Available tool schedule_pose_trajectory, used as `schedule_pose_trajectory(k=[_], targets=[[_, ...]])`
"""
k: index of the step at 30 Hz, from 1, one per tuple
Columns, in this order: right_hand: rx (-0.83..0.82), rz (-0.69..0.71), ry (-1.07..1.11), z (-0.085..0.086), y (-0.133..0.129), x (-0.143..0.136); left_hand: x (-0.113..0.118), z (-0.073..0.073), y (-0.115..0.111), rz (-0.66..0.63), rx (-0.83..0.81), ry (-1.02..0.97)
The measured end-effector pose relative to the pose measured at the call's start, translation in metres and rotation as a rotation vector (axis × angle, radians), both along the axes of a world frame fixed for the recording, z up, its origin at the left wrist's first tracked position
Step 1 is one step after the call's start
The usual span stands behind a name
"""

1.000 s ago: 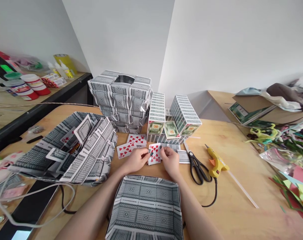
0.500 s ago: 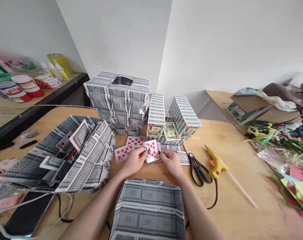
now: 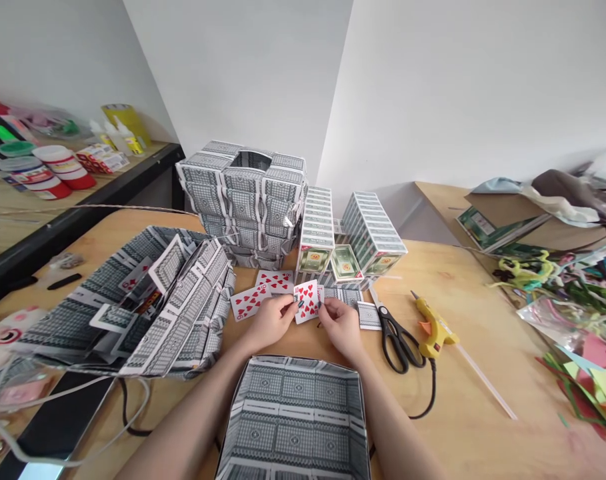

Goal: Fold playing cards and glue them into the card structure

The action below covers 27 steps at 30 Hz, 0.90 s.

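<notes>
A ten of hearts playing card [image 3: 307, 299] stands face toward me, pinched at its edges by both hands. My left hand [image 3: 273, 319] grips its left side with thumb and fingers, and my right hand [image 3: 341, 323] has its right side. Part of another card shows behind it. To the left, face-up heart cards [image 3: 247, 303] lie on the table, overlapping. Face-down cards [image 3: 369, 315] with grey patterned backs lie to the right of my right hand. Between my forearms sits an open box made of grey-backed cards [image 3: 297, 413].
Black-handled scissors [image 3: 399, 342] and a yellow glue gun [image 3: 434, 327] with its cord lie to the right. Card boxes [image 3: 317, 233] are stacked behind, beside a large card-built box [image 3: 243, 200]. A card-built container [image 3: 183, 313] holding loose cards stands left. Paper scraps [image 3: 595, 373] lie far right.
The view has shifted slightly, so the surroundings sit a little further right. Both hands still hold the card, which is tilted slightly differently.
</notes>
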State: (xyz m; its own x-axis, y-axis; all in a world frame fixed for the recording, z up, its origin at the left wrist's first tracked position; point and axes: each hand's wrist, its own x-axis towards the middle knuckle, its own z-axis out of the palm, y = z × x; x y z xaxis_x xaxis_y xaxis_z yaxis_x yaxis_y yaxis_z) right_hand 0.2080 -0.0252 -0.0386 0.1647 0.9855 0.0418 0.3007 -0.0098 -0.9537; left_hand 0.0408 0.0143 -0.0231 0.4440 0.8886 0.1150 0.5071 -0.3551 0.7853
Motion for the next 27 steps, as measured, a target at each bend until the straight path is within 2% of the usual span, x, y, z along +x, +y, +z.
schedule_pose_trajectory(k=[3,7,11,17,22,27], targets=[[-0.074,0.098,0.228,0.003,0.003,0.003,0.001,-0.001,0.001,0.030,0.018,0.014],[-0.077,0.104,0.273,0.003,0.005,0.004,0.001,0.000,0.001,0.046,0.048,0.027],[-0.061,0.034,0.195,-0.003,0.003,0.002,0.002,0.001,0.001,0.044,0.063,0.000],[0.009,-0.101,-0.080,-0.008,0.001,0.001,0.004,0.000,0.000,-0.040,0.043,0.000],[0.013,-0.134,-0.118,-0.009,0.001,0.001,0.005,-0.001,-0.001,-0.083,0.033,0.003],[0.086,-0.158,-0.299,-0.008,0.000,0.001,0.006,-0.004,-0.001,-0.090,0.005,-0.008]])
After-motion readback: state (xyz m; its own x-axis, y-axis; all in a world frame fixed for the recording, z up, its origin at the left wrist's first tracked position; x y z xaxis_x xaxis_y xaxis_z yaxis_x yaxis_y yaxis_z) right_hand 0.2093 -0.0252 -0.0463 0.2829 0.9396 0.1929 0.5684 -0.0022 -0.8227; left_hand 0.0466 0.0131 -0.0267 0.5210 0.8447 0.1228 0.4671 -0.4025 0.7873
